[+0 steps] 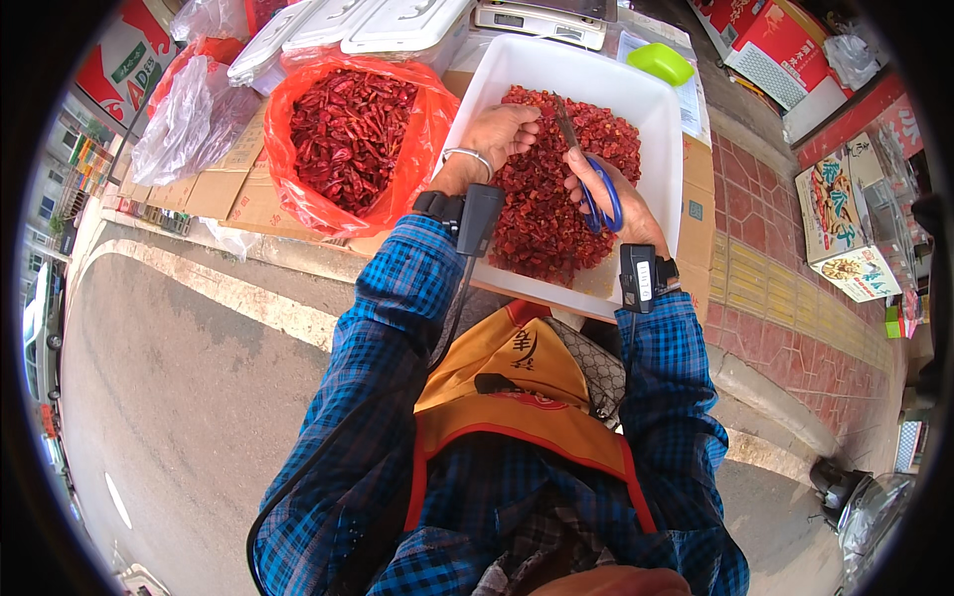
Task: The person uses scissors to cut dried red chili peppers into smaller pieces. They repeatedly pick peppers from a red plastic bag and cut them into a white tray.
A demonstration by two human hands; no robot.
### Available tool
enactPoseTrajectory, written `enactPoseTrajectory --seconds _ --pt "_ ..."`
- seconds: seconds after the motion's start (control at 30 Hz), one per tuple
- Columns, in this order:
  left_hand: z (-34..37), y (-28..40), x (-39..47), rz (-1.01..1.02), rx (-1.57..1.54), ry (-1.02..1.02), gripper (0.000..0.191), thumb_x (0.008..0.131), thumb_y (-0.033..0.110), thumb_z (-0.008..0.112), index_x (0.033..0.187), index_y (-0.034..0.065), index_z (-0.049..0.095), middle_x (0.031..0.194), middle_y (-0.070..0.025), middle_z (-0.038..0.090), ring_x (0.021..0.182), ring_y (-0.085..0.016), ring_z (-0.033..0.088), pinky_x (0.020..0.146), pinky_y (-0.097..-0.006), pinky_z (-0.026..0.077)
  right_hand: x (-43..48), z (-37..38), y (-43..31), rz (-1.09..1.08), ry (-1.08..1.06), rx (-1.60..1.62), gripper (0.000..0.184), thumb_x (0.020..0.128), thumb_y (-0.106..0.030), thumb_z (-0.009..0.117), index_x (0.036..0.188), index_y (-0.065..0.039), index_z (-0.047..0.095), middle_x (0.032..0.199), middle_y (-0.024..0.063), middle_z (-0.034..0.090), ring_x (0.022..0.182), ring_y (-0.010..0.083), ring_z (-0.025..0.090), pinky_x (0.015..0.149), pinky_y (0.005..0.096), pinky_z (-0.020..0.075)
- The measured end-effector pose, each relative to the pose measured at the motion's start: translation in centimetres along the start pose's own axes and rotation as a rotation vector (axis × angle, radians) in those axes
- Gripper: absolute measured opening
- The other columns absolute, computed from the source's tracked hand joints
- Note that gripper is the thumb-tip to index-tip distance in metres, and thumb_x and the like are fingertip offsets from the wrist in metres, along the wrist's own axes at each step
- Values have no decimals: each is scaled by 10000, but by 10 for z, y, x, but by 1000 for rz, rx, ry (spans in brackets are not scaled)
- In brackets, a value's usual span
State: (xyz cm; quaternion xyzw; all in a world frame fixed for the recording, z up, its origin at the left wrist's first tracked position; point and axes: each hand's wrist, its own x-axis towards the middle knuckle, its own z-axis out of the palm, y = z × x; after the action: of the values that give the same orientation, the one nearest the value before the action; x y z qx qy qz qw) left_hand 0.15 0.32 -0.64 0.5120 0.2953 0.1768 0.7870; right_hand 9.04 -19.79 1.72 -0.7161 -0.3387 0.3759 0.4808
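Note:
A white plastic tub (657, 134) holds a heap of cut dried red chili pieces (536, 223). Over the heap's left part is my left hand (501, 135), fingers curled with the tips close together; whether a chili is between them is too small to tell. My right hand (611, 195) grips blue-handled scissors (602, 195) over the right side of the heap, blades pointing up and left, near the left fingertips. Left of the tub, an open red plastic bag (425, 167) is filled with whole dried red chilies (350, 134).
White-lidded boxes (406, 26) and a scale (540, 26) stand behind. A green plastic dish (660, 64) lies at the tub's back right corner. Clear plastic bags (186, 123) rest on cardboard (235, 186) at left. Printed cartons (846, 216) stand at the right.

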Motion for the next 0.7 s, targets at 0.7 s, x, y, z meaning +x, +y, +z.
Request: enactPoseTrajectory --seconds 0.7 --pt "2 0 -5 -13 26 -85 115 920 196 682 950 86 665 804 -5 640 677 -112 586 686 -262 504 5 1 7 -31 -27 -37 782 829 -788 533 1036 -41 637 877 41 549 810 130 532 689 272 460"
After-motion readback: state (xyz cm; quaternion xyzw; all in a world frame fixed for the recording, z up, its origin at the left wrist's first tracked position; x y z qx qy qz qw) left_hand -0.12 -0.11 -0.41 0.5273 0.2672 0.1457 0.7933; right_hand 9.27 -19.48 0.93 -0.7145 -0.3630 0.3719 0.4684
